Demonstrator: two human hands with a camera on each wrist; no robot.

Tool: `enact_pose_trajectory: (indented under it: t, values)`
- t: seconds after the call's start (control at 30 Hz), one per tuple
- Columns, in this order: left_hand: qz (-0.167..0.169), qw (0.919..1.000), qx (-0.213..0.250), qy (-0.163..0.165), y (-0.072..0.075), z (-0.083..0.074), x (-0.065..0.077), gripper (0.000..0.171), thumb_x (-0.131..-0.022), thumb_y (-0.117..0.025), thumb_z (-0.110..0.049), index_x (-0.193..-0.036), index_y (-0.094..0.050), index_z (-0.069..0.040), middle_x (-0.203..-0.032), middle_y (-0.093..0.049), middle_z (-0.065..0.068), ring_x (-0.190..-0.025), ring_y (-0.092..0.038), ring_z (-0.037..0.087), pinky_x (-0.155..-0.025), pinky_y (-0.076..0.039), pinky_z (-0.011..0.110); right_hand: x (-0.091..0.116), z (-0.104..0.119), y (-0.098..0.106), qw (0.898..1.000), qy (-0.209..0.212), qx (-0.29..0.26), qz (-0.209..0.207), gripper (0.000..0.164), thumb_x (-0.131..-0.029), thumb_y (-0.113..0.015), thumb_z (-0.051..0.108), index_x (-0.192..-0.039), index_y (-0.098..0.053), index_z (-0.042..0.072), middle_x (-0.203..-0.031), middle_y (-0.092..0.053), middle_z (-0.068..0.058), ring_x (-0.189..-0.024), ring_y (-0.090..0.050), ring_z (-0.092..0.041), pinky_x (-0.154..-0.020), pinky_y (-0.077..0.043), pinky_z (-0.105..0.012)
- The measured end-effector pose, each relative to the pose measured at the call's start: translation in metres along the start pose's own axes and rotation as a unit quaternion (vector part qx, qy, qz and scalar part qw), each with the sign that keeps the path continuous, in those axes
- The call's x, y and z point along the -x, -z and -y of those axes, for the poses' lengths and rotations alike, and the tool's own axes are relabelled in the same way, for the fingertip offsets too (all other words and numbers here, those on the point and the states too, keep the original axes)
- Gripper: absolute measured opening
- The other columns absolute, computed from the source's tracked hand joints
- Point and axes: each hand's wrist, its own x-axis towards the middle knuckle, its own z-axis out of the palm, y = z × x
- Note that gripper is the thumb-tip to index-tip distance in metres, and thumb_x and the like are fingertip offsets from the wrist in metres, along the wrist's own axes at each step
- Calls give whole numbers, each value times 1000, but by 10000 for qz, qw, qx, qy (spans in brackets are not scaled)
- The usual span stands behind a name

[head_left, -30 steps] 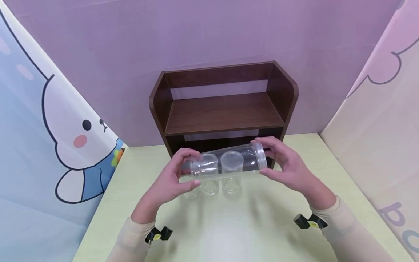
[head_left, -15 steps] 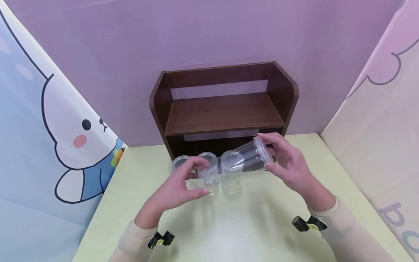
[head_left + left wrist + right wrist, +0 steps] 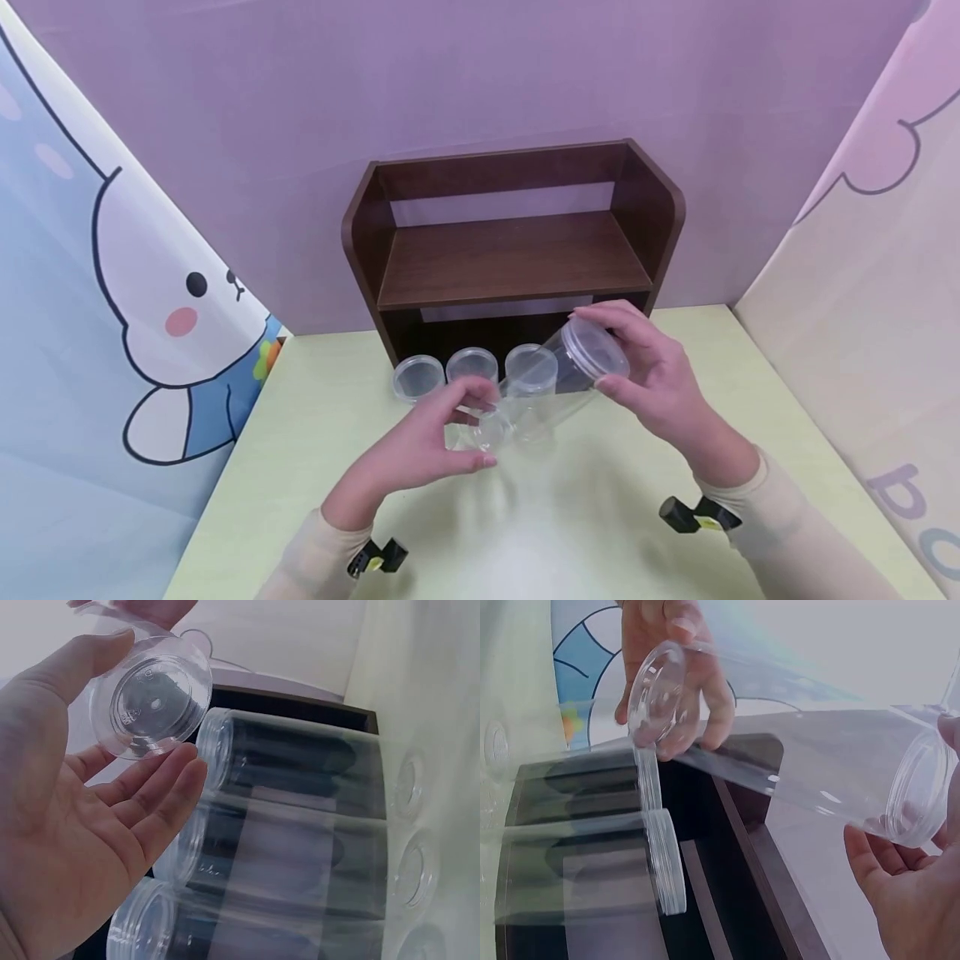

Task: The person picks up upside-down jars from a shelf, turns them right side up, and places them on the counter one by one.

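A clear plastic jar with a screw lid (image 3: 598, 348) is held slanted in the air, its lid end raised to the right. My right hand (image 3: 667, 387) grips the jar at the lid, thumb on the near side and fingers on the far side. Around the lower end is my left hand (image 3: 420, 446), its thumb and fingers at opposite edges of the round jar base (image 3: 154, 705). Behind the held jar, similar clear jars stand upright in a row: a left jar (image 3: 417, 379), a middle jar (image 3: 471, 365) and a right jar (image 3: 531, 360), partly covered.
A dark brown two-tier shelf (image 3: 517, 258) stands behind the jars, against a purple backdrop (image 3: 480, 75). The pale table (image 3: 540, 533) extends to both sides. Printed cloth panels (image 3: 180, 333) flank it at left and right.
The held jar has turned from nearly level to a steeper slant, its base moving right and toward me. My left hand moved along with the base, uncovering the left upright jar.
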Motion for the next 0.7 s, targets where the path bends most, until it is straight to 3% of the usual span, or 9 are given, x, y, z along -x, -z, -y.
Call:
enact_pose_trajectory:
  t: [0.2, 0.4, 0.5, 0.7]
  values:
    - [144, 9995, 47, 278, -11, 3, -3, 76, -89, -95, -18, -152, -52, -17, -144, -62, -7, -133, -64, 16, -112, -56, 42, -3, 2, -7, 9999, -85, 65, 86, 66, -98, -88, 27, -146, -62, -10, -141, -61, -22, -127, -58, -32, -100, -56, -30]
    - [244, 9984, 72, 507, -21, 8, -6, 75, -88, -97, -20, -149, -53, -21, -142, -63, -12, -133, -66, 17, -111, -56, 39, -2, 2, -11, 9984, -172, 458, 271, 74, -97, -86, 47, -146, -65, -5, -139, -62, -19, -125, -60, -28, -100, -57, -28]
    - [307, 9979, 6, 578, -25, 9, -7, 76, -88, -97, -22, -150, -52, -18, -144, -65, -6, -133, -66, 17, -112, -56, 41, -2, 3, -12, 9978, -217, 521, 347, 74, -96, -87, 47, -146, -65, -4, -139, -62, -19, -126, -61, -27, -101, -57, -28]
    - [367, 9972, -72, 644, -30, 10, -8, 79, -89, -97, -25, -152, -51, -17, -145, -66, 4, -133, -67, 31, -114, -55, 49, -1, 5, -14, 9971, -250, 548, 463, 72, -96, -89, 43, -146, -66, -2, -141, -62, -19, -128, -60, -28, -103, -57, -29]
